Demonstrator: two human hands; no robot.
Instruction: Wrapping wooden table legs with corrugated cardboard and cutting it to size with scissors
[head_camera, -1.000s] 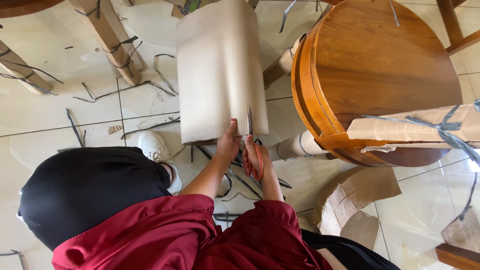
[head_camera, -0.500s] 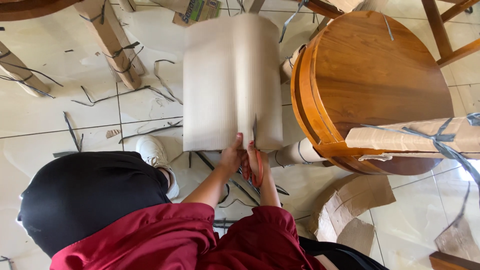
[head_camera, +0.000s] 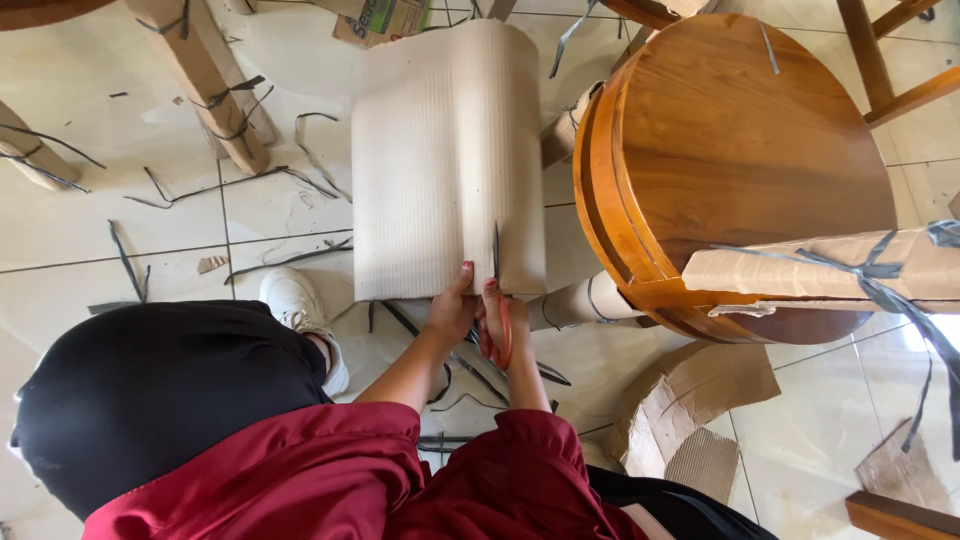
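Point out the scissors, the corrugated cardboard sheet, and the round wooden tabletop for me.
scissors (head_camera: 503, 335), head view, on the orange handle loop in the right hand.
corrugated cardboard sheet (head_camera: 440, 160), head view, on its ribbed middle.
round wooden tabletop (head_camera: 750, 150), head view, on the bare top face.

- beige corrugated cardboard sheet (head_camera: 440, 160): ribbed, matt paper
- round brown wooden table (head_camera: 745, 150): smooth, semi-gloss varnish
- cream tiled floor (head_camera: 120, 230): glossy, reflective
- red-handled scissors (head_camera: 500, 320): plastic handle
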